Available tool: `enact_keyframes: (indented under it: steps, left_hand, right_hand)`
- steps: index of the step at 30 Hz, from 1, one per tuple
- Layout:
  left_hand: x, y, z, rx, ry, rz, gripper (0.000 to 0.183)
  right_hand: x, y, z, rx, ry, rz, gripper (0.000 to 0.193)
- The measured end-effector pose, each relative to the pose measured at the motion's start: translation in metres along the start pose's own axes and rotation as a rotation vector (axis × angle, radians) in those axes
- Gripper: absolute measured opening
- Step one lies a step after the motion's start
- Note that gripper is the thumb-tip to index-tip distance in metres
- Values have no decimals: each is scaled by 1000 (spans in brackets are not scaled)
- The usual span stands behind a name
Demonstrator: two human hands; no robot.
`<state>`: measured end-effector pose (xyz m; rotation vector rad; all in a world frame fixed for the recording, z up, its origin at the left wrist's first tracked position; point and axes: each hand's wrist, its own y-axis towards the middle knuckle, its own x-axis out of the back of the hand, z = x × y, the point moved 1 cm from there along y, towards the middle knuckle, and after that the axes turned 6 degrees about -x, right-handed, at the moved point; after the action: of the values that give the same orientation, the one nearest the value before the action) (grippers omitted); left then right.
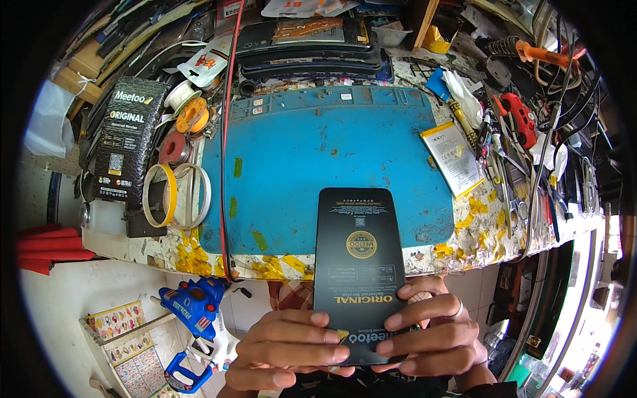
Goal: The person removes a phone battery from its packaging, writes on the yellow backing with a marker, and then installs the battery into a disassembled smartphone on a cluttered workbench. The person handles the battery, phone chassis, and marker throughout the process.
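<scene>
Both hands hold a flat black rectangular package (pixel 359 265) with gold print, its far end reaching over the near edge of a blue work mat (pixel 298 152). My left hand (pixel 288 348) grips the package's near left corner, fingers laid across its face. My right hand (pixel 434 328), with a ring on one finger, grips the near right corner the same way. The package lies tilted toward me, printed side up.
A second black package (pixel 123 139) stands at the left beside tape rolls (pixel 176 196). A white phone battery (pixel 454 158) lies right of the mat, with tools (pixel 517 119) beyond. Stacked phone frames (pixel 308 43) sit behind the mat. A blue toy (pixel 192 302) is on the floor.
</scene>
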<state>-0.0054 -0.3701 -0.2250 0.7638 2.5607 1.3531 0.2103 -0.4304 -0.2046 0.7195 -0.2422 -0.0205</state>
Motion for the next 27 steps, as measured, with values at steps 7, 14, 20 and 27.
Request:
enact_keyframes:
  steps: [7, 14, 20, 27]
  left_hand:
    - [3, 17, -3, 117, 9, 108, 72]
    - [3, 24, 3, 157, -71, 17, 82]
    - [2, 37, 4, 152, -22, -22, 82]
    - [-5, 48, 8, 126, -24, -152, 79]
  right_hand:
    - [-3, 1, -6, 78, 14, -45, 29]
    - [2, 10, 0, -126, -39, -8, 45]
    - [6, 17, -12, -159, 502, -351, 39]
    - [18, 27, -24, -184, -174, -103, 31]
